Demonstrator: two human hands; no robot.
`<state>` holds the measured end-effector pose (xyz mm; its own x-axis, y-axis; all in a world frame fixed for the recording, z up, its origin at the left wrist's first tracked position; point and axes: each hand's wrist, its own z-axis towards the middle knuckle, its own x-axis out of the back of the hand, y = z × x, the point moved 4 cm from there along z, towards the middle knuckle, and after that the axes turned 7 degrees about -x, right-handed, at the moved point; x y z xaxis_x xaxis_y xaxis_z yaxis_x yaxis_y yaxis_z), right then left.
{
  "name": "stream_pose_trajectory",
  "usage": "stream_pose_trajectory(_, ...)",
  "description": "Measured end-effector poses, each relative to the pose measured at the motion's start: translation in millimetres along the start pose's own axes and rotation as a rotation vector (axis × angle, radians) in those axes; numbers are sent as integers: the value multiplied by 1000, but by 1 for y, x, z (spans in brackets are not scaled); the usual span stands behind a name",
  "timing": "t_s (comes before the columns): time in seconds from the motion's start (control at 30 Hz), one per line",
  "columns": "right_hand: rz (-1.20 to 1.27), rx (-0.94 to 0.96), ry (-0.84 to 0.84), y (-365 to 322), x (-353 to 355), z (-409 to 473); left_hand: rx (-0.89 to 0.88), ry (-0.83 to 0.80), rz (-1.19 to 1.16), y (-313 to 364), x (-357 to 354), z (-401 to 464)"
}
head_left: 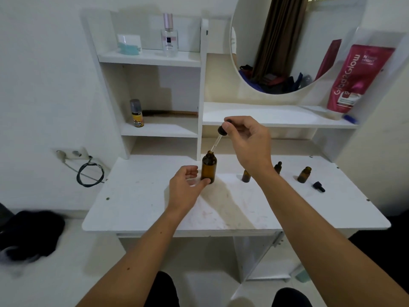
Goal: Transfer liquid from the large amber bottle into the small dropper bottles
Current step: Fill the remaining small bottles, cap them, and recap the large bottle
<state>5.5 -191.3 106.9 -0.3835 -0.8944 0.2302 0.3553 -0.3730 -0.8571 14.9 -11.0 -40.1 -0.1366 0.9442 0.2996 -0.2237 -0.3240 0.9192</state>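
Observation:
The large amber bottle (209,166) stands upright and uncapped near the middle of the white desk (141,209). My left hand (187,185) sits at its left side, thumb against its base and fingers loosely curled near it. My right hand (247,140) pinches the black bulb of a dropper (221,132) above the bottle; the glass tube slants down with its tip at the bottle's mouth. To the right stand three small amber bottles: one open (245,175) partly behind my right wrist, one capped (278,167), one open (303,174). A loose black dropper cap (319,186) lies beside the last.
Shelves rise behind the desk with a perfume bottle (169,36), a small yellow-labelled bottle (136,113) and a comb (170,113). A round mirror (287,43) and a red pouch (358,78) stand at the right. A cable (90,173) hangs at the left wall.

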Motion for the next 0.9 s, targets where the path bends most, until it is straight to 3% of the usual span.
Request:
stream_pose_trajectory(0.53,-64,47,13,6,-8,16,-39,-37,-61,-8,-15,15)
stream_pose_trajectory(0.9,-170,12,-65,30,-23,6,-45,-28,-53,-9,-15,16)
